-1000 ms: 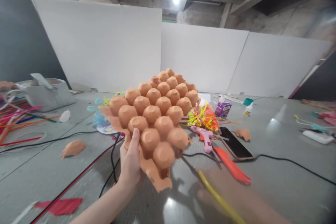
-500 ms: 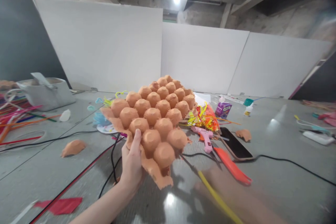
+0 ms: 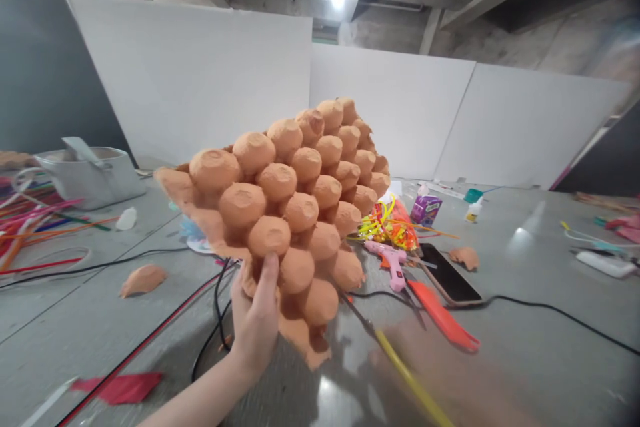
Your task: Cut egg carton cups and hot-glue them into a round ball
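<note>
My left hand grips the lower near corner of a brown egg tray, thumb on its front and fingers behind. The tray is held up and tilted, its rounded bumps facing me, with torn edges. My right hand is a faint smear at lower right, fingers not distinguishable. Across that smear runs a slim yellow-handled tool with a dark thin end reaching toward the tray; whether it is held I cannot tell. Near it lie a red-orange handled cutting tool and a pink glue gun.
A phone, a purple box and a glue bottle stand or lie at right. Yellow and orange pipe cleaners lie behind the glue gun. A watering can is at left. Black cords cross the surface.
The egg tray has been tipped up, its far end rising, and its left corner has swung outward. My left hand keeps its grip. The right-hand smear stays in about the same place.
</note>
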Demonstrator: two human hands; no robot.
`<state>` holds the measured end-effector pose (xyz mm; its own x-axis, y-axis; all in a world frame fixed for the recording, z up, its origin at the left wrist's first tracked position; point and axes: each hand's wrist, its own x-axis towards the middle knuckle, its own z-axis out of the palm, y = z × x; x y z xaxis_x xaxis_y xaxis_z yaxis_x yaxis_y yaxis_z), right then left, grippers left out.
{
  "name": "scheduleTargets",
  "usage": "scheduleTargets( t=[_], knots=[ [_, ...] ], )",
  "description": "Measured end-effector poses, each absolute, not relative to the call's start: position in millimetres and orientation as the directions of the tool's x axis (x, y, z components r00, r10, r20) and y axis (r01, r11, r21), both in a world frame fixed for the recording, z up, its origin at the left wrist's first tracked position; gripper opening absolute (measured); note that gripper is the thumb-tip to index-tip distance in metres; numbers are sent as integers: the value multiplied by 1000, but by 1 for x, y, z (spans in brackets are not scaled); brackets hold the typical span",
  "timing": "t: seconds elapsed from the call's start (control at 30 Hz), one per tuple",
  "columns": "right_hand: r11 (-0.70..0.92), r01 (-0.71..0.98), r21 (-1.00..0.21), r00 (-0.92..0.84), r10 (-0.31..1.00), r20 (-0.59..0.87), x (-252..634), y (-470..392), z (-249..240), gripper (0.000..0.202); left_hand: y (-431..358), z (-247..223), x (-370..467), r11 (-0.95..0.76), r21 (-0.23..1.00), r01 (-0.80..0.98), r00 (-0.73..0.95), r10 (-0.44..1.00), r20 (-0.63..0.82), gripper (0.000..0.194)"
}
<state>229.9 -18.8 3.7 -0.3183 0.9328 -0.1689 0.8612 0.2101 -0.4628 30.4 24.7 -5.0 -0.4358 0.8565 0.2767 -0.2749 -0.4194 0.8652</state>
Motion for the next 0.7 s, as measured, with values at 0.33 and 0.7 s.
scheduleTargets(
  t=[0.33, 0.7],
  knots=[
    [214, 862, -460, -315, 936, -155, 228, -20, 15, 20, 15, 5, 33, -352, 868, -350, -434, 882, 183, 36],
    [306, 863, -402, -362, 930, -70, 226, -33, 13, 9, 0, 15, 39, -311, 895, -322, -360, 914, 188, 29]
  ],
)
